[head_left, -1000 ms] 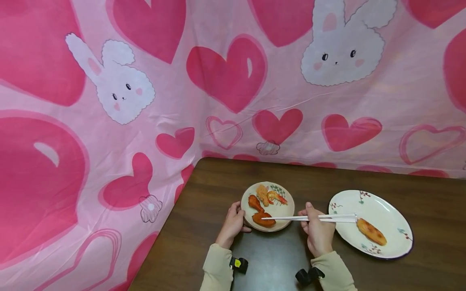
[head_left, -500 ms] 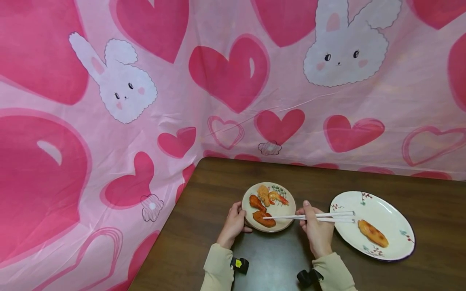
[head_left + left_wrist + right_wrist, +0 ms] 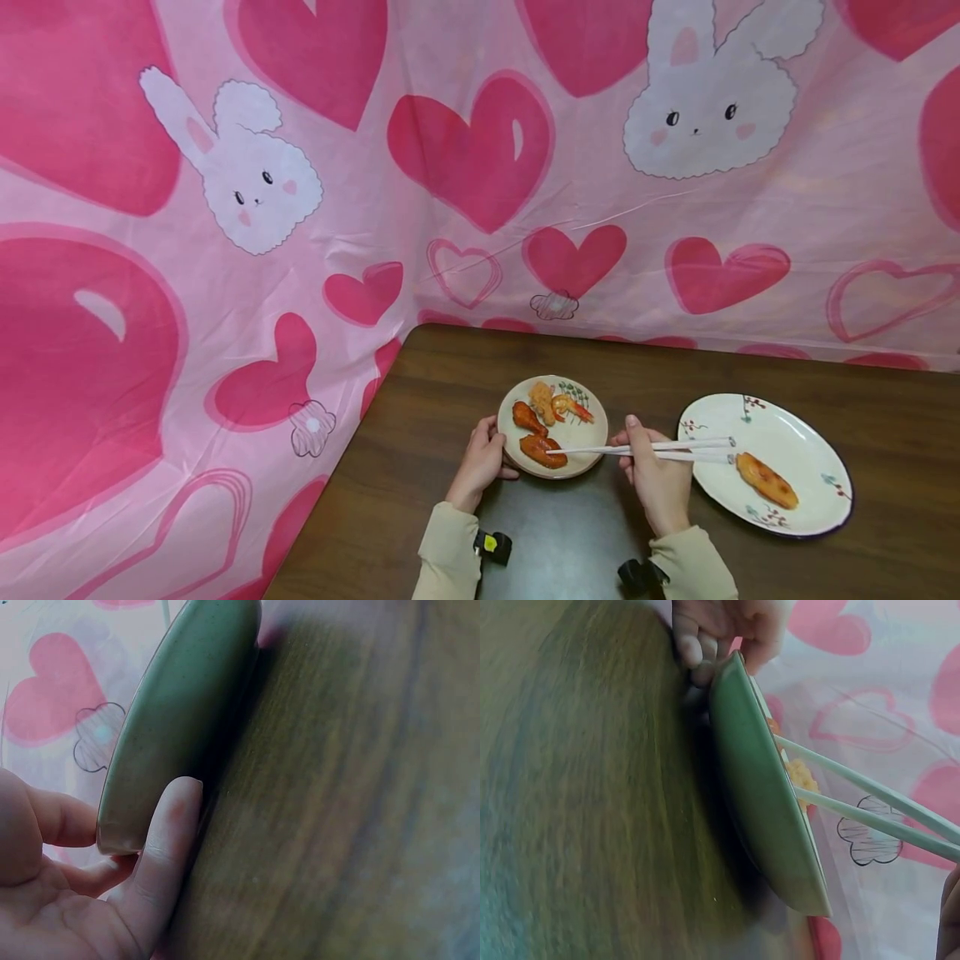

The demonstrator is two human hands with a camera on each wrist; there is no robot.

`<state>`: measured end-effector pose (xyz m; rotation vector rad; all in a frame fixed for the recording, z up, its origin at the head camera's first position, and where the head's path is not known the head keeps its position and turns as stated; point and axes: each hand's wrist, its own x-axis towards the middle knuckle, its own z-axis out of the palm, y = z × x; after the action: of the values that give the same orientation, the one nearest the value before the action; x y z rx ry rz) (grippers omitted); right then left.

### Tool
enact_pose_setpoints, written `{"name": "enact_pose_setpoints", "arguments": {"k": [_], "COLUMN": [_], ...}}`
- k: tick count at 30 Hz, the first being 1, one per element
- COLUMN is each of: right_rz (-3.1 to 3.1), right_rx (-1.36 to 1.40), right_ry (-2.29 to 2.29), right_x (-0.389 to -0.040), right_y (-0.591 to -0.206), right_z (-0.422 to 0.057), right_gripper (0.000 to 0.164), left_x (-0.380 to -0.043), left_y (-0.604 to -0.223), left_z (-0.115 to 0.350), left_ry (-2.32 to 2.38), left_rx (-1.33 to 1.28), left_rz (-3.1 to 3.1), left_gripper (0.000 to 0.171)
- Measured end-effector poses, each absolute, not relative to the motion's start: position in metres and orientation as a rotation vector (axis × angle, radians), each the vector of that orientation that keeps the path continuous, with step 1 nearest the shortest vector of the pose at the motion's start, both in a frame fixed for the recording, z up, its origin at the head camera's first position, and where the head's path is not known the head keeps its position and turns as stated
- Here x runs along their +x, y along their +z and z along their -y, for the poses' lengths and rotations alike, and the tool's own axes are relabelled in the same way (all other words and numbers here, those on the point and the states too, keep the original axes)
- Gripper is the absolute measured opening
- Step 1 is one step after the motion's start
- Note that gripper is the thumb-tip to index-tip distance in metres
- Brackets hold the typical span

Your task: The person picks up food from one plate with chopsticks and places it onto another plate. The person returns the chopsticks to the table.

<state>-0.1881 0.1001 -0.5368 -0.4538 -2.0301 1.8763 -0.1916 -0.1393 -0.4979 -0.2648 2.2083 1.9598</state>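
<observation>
A small round plate (image 3: pixel 587 457) carries a drumstick (image 3: pixel 528 417), a chicken wing (image 3: pixel 542 451), a crumbed fried piece (image 3: pixel 541 400) and a shrimp (image 3: pixel 572 407). My left hand (image 3: pixel 480 461) holds its left rim; in the left wrist view the thumb (image 3: pixel 169 832) lies along the plate's outer side (image 3: pixel 172 705), with other fingers at the rim. White chopsticks (image 3: pixel 600 450) are gripped in my right hand (image 3: pixel 654 475), their tips overlapping the wing's right end in the head view. The right wrist view shows two spread chopsticks (image 3: pixel 870 814) reaching over the plate rim (image 3: pixel 810 847).
To the right, a large oval plate (image 3: pixel 813 450) with painted sprigs bears one browned oblong food piece (image 3: pixel 766 480). Both plates are on a dark wooden table (image 3: pixel 450 375). Pink heart-and-rabbit cloth (image 3: pixel 480 167) hangs behind and at the left.
The chopstick tips have shifted slightly to the right over the chicken wing. My left hand and both plates hold their places, apart from a small sway of the head view.
</observation>
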Motion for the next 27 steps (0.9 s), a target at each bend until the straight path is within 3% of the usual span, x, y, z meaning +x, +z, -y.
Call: {"name": "enact_pose_setpoints", "arguments": {"k": [16, 27], "right_rz": [2.072, 1.976], "right_rx": [-0.304, -0.239], "right_ry": [1.624, 1.508], "right_x": [-0.177, -0.129], "right_y": [-0.535, -0.445], "right_z": [-0.142, -0.173], "right_gripper": [0.034, 0.021], "left_x": [-0.193, -0.193], "left_y": [-0.499, -0.496], "left_z": [0.134, 0.140], "left_ry": [1.950, 1.937], "left_rx": [-0.263, -0.283], "left_rz": [-2.191, -2.193], "left_gripper": [0.041, 0.043]}}
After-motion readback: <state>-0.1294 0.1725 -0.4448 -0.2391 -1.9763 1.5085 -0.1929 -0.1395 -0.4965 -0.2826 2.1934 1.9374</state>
